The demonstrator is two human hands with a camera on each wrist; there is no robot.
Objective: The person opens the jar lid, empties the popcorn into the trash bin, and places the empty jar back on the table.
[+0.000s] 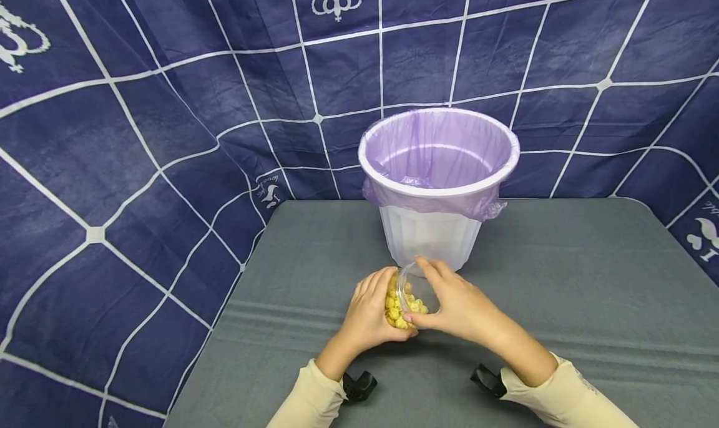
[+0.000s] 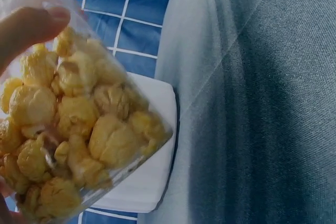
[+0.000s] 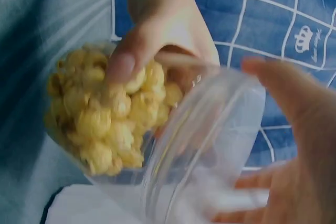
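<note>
A clear plastic jar [image 3: 121,182] of yellow popcorn [image 1: 395,304] is tipped on its side, its wide rimmed end toward the right. My left hand [image 1: 365,312] grips the jar's body, thumb below and fingers over the top in the head view. The popcorn [image 2: 73,114] shows through the clear wall in the left wrist view. My right hand [image 1: 463,303] spans the rimmed end, thumb and fingers at opposite edges of what looks like a clear lid [image 3: 231,124]. In the right wrist view, the left thumb presses the jar's side.
Just behind the hands stands a white bin [image 1: 432,238] lined with a purple bag [image 1: 449,141]. It rests on a grey cloth-covered table [image 1: 562,272]. Blue curtains [image 1: 196,122] with white grid lines hang behind and at the sides. Black wrist straps [image 1: 359,387] sit at both cuffs.
</note>
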